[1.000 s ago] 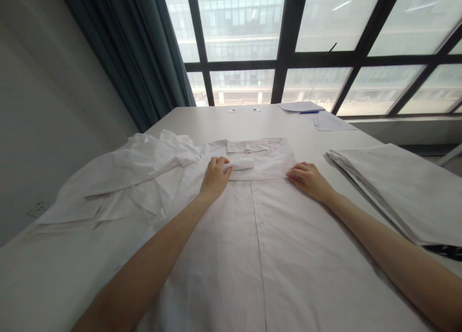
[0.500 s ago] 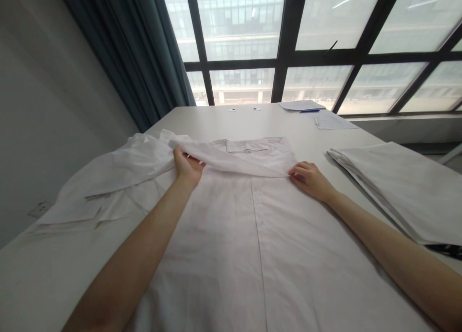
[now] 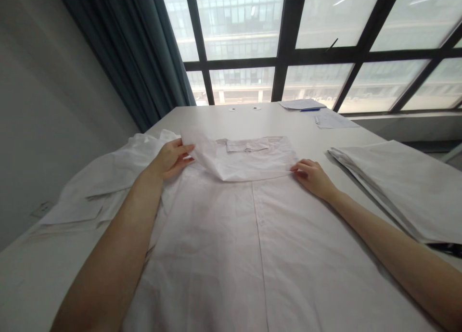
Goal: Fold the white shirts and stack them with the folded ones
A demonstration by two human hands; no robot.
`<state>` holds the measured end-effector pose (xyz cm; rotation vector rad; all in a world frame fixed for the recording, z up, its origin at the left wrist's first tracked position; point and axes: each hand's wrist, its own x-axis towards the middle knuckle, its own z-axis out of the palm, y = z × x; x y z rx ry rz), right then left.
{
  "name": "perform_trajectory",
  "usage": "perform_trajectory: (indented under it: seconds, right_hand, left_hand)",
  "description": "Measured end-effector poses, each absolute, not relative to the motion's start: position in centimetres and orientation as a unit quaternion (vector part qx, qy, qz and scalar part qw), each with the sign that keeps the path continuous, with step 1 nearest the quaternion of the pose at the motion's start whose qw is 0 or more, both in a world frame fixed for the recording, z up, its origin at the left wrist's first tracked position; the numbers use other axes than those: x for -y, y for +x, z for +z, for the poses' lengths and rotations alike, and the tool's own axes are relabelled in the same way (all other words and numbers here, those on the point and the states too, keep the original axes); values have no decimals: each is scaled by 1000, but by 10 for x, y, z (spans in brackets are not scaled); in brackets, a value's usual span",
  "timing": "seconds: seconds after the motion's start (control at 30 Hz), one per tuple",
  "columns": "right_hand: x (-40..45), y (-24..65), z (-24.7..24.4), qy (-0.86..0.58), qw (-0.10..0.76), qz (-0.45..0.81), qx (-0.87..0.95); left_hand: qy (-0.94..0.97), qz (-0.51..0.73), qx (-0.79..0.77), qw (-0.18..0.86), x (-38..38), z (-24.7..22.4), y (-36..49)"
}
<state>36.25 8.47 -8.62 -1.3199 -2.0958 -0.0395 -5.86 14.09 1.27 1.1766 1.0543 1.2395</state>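
Left hand [image 3: 173, 156] has moved outward to the left since the earlier frame, carrying the end of a loose flap [image 3: 204, 151] of the white shirt [image 3: 220, 255] with it. Flap was drawn slantwise between the hands; its lower edge now sags in a curve below the collar [image 3: 247, 145], and more of the cloth under the collar shows. Right hand [image 3: 311, 179] almost unchanged.

State of grip: left closed on the raised end of the flap, thumb and fingers pinching it; right closed on the flap's right corner, fingertips low against the shirt.

Shirt lies on the white counter [image 3: 310, 137], front up, collar at the far end, button line running down the middle toward the wearer. Left forearm reaches over its left side, right forearm along its right side.

To the left, a rumpled heap of white cloth [image 3: 111, 171], partly behind the left hand and forearm. To the right, apart from the shirt, a folded white cloth [image 3: 407, 192]; something dark, too little seen to name, under its near edge. Far end of counter: papers [image 3: 335, 119] with a blue pen [image 3: 310, 109]. Beyond, a dark-framed window [image 3: 241, 33]; dark blue-green curtain [image 3: 140, 53] at its left.
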Motion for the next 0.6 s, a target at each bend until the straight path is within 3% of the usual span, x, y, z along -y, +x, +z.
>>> perform_trajectory:
  seconds: [0.13,0.27,0.6]
  right_hand:
    - [-88,366,-87,-542,378,-20,750]
    - [-91,371,-89,-583,437,-29,685]
    - [-93,374,-92,-607,441,-27,660]
  left_hand:
    - [512,526,-449,509,-130,26,-60]
    - [579,514,-343,532,-115,28,-67]
    - [763,305,-346,453,-59,-33,-104]
